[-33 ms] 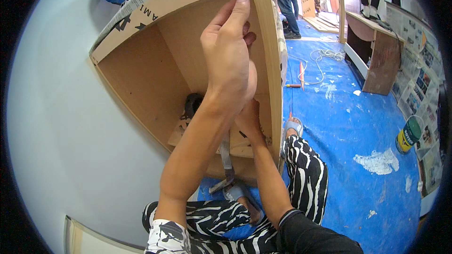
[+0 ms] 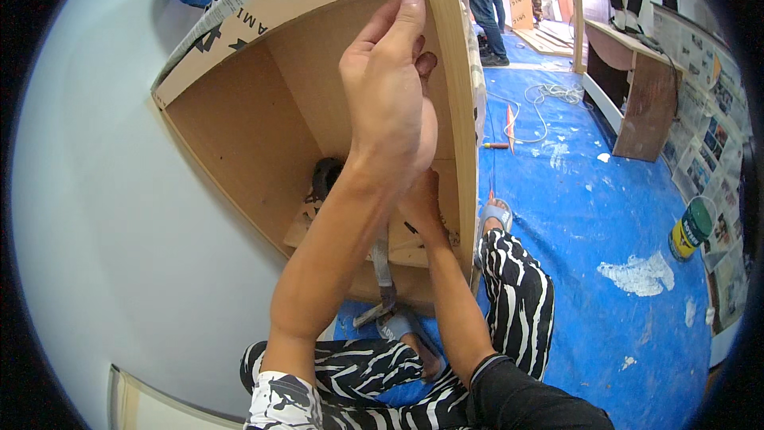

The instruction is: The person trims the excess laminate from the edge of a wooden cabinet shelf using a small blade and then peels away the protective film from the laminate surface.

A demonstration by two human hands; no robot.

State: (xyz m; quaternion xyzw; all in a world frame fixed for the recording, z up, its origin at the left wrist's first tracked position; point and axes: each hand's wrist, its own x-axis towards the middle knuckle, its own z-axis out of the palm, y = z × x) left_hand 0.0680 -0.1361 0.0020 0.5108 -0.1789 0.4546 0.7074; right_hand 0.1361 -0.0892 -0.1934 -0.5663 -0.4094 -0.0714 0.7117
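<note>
Up at twelve o'clock, the left hand (image 2: 386,72) is pinched together by the cabinet (image 2: 302,64), which stands at eleven; what it grips, I cannot tell. Below, the right hand (image 2: 422,191) is too hidden to judge its state.

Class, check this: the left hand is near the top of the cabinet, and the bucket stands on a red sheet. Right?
No: the sheet is blue in the head view. The rest holds: left hand near the top of the cabinet, bucket on the sheet.
</note>
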